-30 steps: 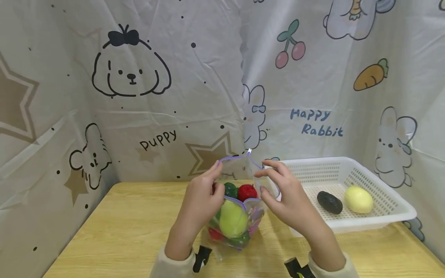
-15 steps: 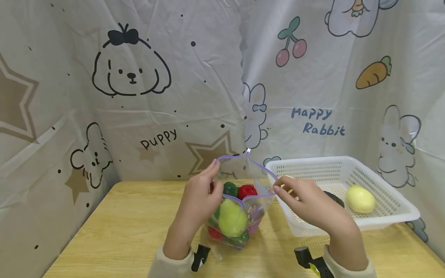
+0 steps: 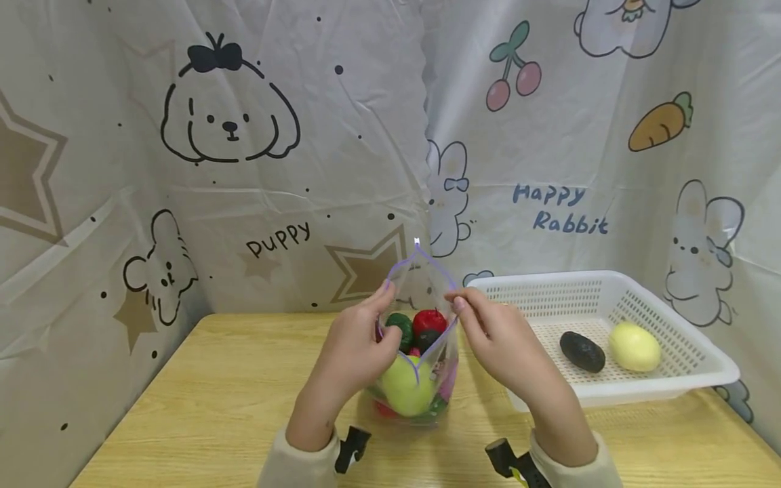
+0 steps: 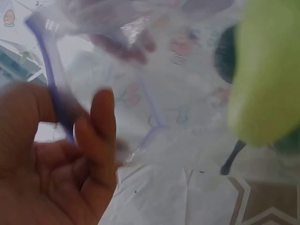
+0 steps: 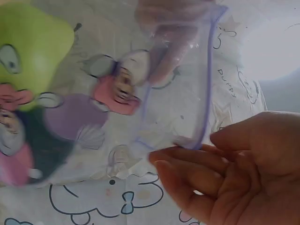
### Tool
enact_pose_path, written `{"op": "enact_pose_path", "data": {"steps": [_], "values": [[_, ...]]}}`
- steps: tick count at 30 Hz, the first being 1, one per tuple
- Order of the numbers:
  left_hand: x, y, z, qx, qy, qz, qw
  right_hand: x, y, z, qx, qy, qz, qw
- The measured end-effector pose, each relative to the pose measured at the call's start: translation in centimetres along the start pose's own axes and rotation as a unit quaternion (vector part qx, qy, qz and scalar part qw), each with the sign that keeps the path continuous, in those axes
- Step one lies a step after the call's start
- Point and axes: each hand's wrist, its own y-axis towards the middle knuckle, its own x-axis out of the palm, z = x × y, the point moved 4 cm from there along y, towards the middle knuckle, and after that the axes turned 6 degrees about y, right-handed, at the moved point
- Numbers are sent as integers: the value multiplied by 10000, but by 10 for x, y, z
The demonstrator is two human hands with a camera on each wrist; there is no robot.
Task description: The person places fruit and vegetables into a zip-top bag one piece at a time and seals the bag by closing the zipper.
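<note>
A clear plastic zip bag [image 3: 422, 281] with purple zip edges stands upright between my hands, its mouth spread. My left hand [image 3: 356, 342] pinches the left rim, and my right hand [image 3: 497, 332] pinches the right rim between thumb and fingers. Inside, a yellow-green pear [image 3: 405, 390] rests at the front, with a red, apple-like fruit [image 3: 430, 319] and a dark green vegetable [image 3: 399, 329] behind. The right wrist view also shows a purple item [image 5: 77, 115] through the printed plastic. A small white zip slider [image 3: 417, 241] sits at the bag's far top corner.
A white perforated basket [image 3: 549, 296] stands right of the bag on the wooden table [image 3: 232, 400]. In it lie a dark, avocado-like fruit [image 3: 582, 352] and a pale yellow oval fruit [image 3: 634, 346]. A printed curtain [image 3: 274, 196] hangs behind the table.
My right hand, loosely spread at first, took the right rim out toward the basket, then came back left and upward. The bag's mouth has narrowed and its far corner has risen. My left hand barely moved.
</note>
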Motion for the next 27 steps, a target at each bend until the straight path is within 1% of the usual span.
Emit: {"op": "enact_pose_path", "data": {"steps": [3, 4, 5, 7, 10, 12, 15, 18, 21, 23, 25, 27], "values": [[-5, 2, -3, -168, 34, 472, 9987, -5, 1, 0, -112, 330, 345, 9988], [-6, 2, -3, -199, 42, 579, 9981, -7, 1, 0, -130, 399, 389, 9984], [-6, 3, -4, -226, 38, 599, 9979, -9, 1, 1, -160, 382, 383, 9984], [-3, 3, -5, -203, 75, 487, 9986, -10, 0, 2, -165, 272, 187, 9993], [3, 4, -6, -186, 201, 238, 9993, -10, 0, 5, -159, -98, -207, 9996], [5, 4, -7, -187, 263, 238, 9992, -11, -1, 7, -97, -235, -325, 9991], [3, 4, -8, -268, 330, 444, 9981, -15, -1, 10, 71, -244, -337, 9991], [0, 3, -10, -331, 342, 512, 9976, -17, -1, 14, 91, -189, -456, 9987], [-2, 3, -10, -333, 335, 445, 9979, -20, -2, 18, -19, -75, -631, 9980], [-2, 3, -10, -303, 335, 367, 9983, -26, -4, 22, -71, -27, -615, 9981], [-1, 3, -11, -281, 326, 294, 9986, -34, -6, 28, 37, -50, -517, 9986], [0, 3, -10, -274, 334, 230, 9988, -45, -10, 39, 274, -132, -416, 9987]]}}
